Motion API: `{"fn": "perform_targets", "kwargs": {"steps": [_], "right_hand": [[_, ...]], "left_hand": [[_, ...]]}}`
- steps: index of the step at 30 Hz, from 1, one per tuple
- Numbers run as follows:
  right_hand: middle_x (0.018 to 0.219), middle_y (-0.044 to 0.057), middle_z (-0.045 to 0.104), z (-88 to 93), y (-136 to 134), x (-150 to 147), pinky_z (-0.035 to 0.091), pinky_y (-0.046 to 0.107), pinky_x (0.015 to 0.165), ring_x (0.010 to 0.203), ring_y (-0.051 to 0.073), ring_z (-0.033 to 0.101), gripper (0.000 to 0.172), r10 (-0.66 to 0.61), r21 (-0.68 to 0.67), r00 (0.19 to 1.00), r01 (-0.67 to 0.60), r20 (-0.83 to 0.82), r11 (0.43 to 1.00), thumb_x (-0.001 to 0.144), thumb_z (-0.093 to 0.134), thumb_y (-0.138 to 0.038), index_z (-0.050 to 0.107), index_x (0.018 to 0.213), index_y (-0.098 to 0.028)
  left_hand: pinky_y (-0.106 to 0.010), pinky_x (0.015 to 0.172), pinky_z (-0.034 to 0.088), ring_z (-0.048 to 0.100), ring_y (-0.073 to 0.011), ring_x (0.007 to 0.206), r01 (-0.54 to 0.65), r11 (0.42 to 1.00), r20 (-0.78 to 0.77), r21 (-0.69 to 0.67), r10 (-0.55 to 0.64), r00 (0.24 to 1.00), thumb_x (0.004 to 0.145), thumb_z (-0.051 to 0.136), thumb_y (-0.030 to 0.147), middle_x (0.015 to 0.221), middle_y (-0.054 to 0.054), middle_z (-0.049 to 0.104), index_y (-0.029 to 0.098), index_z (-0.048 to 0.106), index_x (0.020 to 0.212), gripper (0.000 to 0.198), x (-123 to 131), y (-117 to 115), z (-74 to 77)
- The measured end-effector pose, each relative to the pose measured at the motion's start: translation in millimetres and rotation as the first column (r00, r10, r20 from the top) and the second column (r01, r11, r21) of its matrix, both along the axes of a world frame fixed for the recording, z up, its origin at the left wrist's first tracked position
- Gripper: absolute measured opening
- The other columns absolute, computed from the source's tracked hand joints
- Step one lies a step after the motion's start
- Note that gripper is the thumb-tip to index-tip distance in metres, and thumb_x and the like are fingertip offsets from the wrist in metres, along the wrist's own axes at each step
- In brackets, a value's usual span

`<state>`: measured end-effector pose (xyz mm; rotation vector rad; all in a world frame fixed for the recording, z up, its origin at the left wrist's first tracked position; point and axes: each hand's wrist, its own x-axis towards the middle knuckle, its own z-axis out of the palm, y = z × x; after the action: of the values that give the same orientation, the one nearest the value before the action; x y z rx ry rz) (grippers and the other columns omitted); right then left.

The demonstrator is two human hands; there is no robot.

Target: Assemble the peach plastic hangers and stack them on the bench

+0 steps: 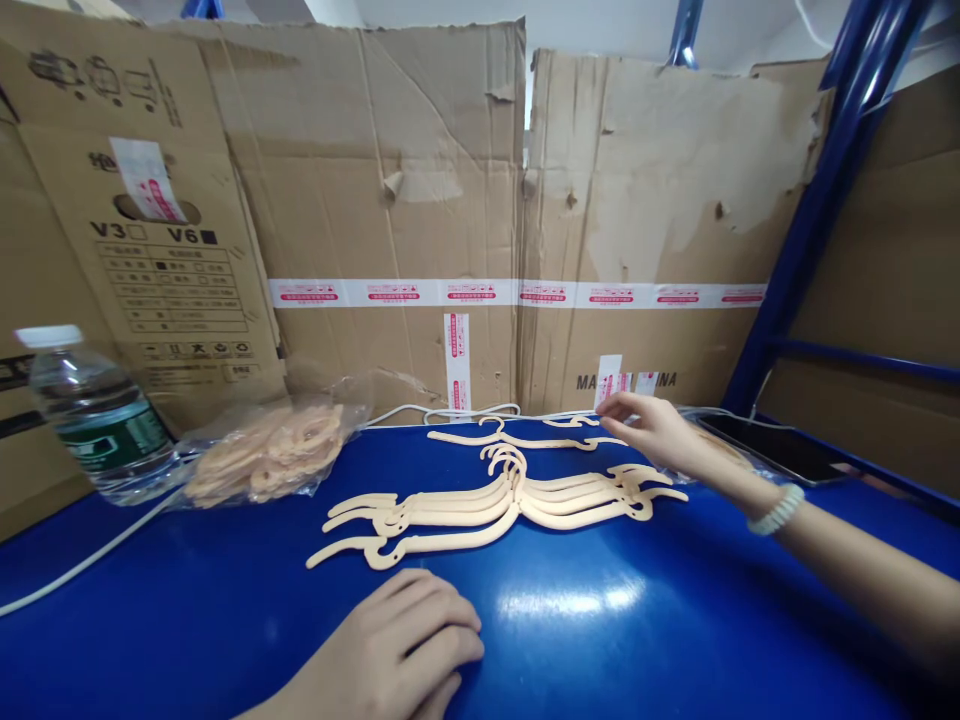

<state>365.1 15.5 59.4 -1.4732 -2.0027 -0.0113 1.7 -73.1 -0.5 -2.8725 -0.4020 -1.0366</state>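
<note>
My left hand (397,645) rests on the blue tabletop in front of the hangers, its fingers loosely bent and slightly apart, holding nothing visible. At the back right, my right hand (651,432) reaches over the table with its fingers stretched out to the left. Its thumb side is close to the right end of a cream plastic hanger (517,440); whether they touch I cannot tell. Nearer to me lies an overlapping row of several matching hangers (457,541), hooks pointing away. Behind, partly hidden by the right hand, is part of another hanger (570,422).
A clear bag of cream plastic pieces (270,455) lies at the left, beside a water bottle (105,420). A dark phone-like device (772,448) lies at the right. White cable (90,562) crosses the left side. Cardboard sheets (375,200) wall off the back, with a blue metal post (817,200) at right.
</note>
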Motion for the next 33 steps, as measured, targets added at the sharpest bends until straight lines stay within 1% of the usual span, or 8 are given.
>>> {"fn": "perform_targets", "kwargs": {"steps": [4, 7, 11, 17, 21, 24, 29, 33], "right_hand": [[0.081, 0.006, 0.071, 11.4, 40.7, 7.8, 0.051, 0.030, 0.073, 0.079, 0.020, 0.067, 0.010, -0.012, -0.117, 0.985, 0.033, 0.172, 0.993, 0.084, 0.058, -0.012, 0.067, 0.086, -0.015], [0.089, 0.006, 0.070, 5.5, 66.2, 9.5, 0.053, 0.032, 0.075, 0.081, 0.019, 0.066, 0.007, -0.025, -0.204, 0.954, 0.089, 0.297, 0.975, 0.088, 0.063, -0.020, 0.068, 0.089, -0.015], [0.115, 0.007, 0.063, -12.7, 84.9, 12.2, 0.054, 0.038, 0.082, 0.095, 0.020, 0.063, 0.024, -0.045, -0.249, 0.917, 0.154, 0.396, 0.956, 0.095, 0.058, -0.032, 0.061, 0.113, -0.017], [0.113, 0.007, 0.063, -26.8, 99.6, 20.9, 0.055, 0.039, 0.081, 0.094, 0.020, 0.064, 0.024, -0.056, -0.290, 0.881, 0.214, 0.470, 0.933, 0.094, 0.059, -0.031, 0.061, 0.113, -0.016], [0.110, 0.006, 0.065, -31.2, 104.4, 24.5, 0.055, 0.038, 0.081, 0.093, 0.019, 0.064, 0.021, -0.045, -0.301, 0.874, 0.215, 0.484, 0.929, 0.095, 0.058, -0.031, 0.063, 0.109, -0.016], [0.108, 0.006, 0.065, -31.8, 103.7, 24.1, 0.055, 0.038, 0.080, 0.091, 0.019, 0.065, 0.022, -0.041, -0.306, 0.881, 0.207, 0.472, 0.929, 0.094, 0.059, -0.031, 0.062, 0.109, -0.015], [0.096, 0.004, 0.068, -23.9, 95.0, 18.7, 0.055, 0.034, 0.075, 0.083, 0.017, 0.066, 0.019, -0.040, -0.306, 0.905, 0.184, 0.423, 0.934, 0.094, 0.060, -0.031, 0.065, 0.097, -0.014], [0.074, 0.005, 0.072, -10.5, 88.6, 13.0, 0.053, 0.030, 0.069, 0.074, 0.020, 0.069, 0.005, -0.045, -0.284, 0.943, 0.144, 0.329, 0.948, 0.079, 0.070, -0.014, 0.070, 0.074, -0.012]], "left_hand": [[-0.030, 0.077, 0.052, 0.064, -0.0194, 0.083, -0.063, 0.998, -0.247, 0.015, 0.064, 0.967, 0.084, 0.041, 0.000, 0.092, -0.007, 0.070, 0.018, 0.062, 0.099, 0.032, 6.6, -12.5, 26.3], [-0.031, 0.070, 0.050, 0.062, -0.0200, 0.075, -0.055, 0.998, -0.277, 0.026, 0.060, 0.959, 0.082, 0.040, 0.000, 0.087, -0.007, 0.068, 0.016, 0.062, 0.094, 0.030, 11.6, -12.4, 33.6], [-0.028, 0.059, 0.044, 0.056, -0.0179, 0.065, 0.003, 1.000, -0.161, 0.019, 0.000, 0.987, 0.083, 0.042, 0.002, 0.080, -0.007, 0.066, 0.016, 0.060, 0.088, 0.024, 15.5, 4.7, 14.6], [-0.026, 0.055, 0.039, 0.051, -0.0169, 0.063, 0.098, 0.995, 0.032, 0.014, -0.098, 0.995, 0.084, 0.043, 0.010, 0.079, -0.006, 0.063, 0.019, 0.057, 0.088, 0.017, 15.6, 25.3, -17.7], [-0.027, 0.057, 0.039, 0.052, -0.0173, 0.065, 0.085, 0.996, 0.005, -0.020, -0.085, 0.996, 0.086, 0.043, 0.010, 0.080, -0.006, 0.064, 0.019, 0.057, 0.089, 0.016, 12.9, 17.9, -6.9], [-0.028, 0.063, 0.042, 0.055, -0.0181, 0.071, 0.006, 0.995, -0.127, -0.099, -0.019, 0.992, 0.086, 0.046, 0.007, 0.085, -0.007, 0.066, 0.018, 0.059, 0.091, 0.017, 11.5, 12.8, 2.1], [-0.029, 0.056, 0.037, 0.052, -0.0179, 0.064, 0.072, 0.997, 0.023, -0.037, -0.071, 0.997, 0.084, 0.043, 0.009, 0.080, -0.007, 0.065, 0.019, 0.058, 0.088, 0.018, 13.2, 16.8, -10.8], [-0.029, 0.058, 0.040, 0.056, -0.0190, 0.066, 0.066, 0.990, -0.027, -0.126, -0.070, 0.997, 0.082, 0.046, 0.008, 0.081, -0.008, 0.067, 0.020, 0.058, 0.091, 0.020, 11.6, 16.4, -8.9]]}}
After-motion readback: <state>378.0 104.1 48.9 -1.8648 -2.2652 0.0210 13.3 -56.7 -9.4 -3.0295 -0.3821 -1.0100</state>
